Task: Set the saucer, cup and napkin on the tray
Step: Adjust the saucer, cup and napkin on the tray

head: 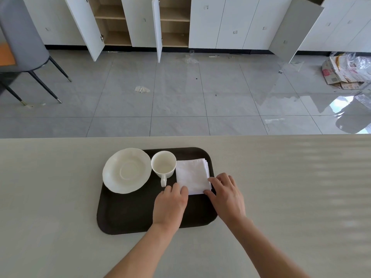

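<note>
Head view of a pale table (60, 197) bearing a dark, round-cornered tray (128, 213). Along the far half of the tray, from left to right, lie a white saucer (126, 170), a white cup (163, 164) and a folded white napkin (191, 175). The saucer rests at the far left corner, its left rim overhanging the tray's edge; its scalloped rim is just beside the cup, and contact cannot be judged. The cup stands upright and empty, its handle pointing toward the viewer. The napkin, a square stack of folded layers, lies flat at the far right, its left edge close beside the cup. Left hand (170, 205): palm down over the tray's middle, fingers curled, fingertips at the napkin's near left corner; the fingers close on nothing that can be seen, and they appear only to press or touch the edge. Right hand (226, 195): palm down at the tray's right edge, thumb and forefinger set on the napkin's near right corner in a narrow pinch-like pose; whether paper is truly gripped cannot be told. Both forearms enter from the lower edge. Beyond the table: grey tiled floor (180, 97), white cabinets (220, 23) with several doors open, and a grey chair (22, 35) at upper left.
</note>
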A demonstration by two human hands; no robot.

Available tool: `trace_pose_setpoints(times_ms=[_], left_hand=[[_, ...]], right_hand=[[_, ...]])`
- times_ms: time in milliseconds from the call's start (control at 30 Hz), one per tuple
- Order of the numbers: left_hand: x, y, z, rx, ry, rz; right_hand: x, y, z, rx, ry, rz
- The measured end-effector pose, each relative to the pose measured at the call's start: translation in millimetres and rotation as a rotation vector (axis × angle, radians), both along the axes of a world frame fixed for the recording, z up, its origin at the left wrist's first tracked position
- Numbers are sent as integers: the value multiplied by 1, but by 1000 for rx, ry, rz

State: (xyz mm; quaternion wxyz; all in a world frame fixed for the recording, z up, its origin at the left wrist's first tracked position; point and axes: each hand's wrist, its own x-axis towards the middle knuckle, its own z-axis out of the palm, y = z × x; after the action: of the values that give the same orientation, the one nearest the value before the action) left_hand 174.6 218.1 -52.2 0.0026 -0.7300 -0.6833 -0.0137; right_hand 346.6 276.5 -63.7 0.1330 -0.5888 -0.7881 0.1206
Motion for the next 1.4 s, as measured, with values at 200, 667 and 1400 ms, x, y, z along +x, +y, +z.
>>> trace_pose_setpoints(times_ms=[200,667,1400], left_hand=[[4,9,6,-110,80,-14],[10,25,12,-114,89,24],[20,31,-5,31,-148,-33]], right_hand=[[-3,8,1,14,-21,7],[-8,21,-1,34,-19,-4],[-10,36,-4,-14,52,111]])
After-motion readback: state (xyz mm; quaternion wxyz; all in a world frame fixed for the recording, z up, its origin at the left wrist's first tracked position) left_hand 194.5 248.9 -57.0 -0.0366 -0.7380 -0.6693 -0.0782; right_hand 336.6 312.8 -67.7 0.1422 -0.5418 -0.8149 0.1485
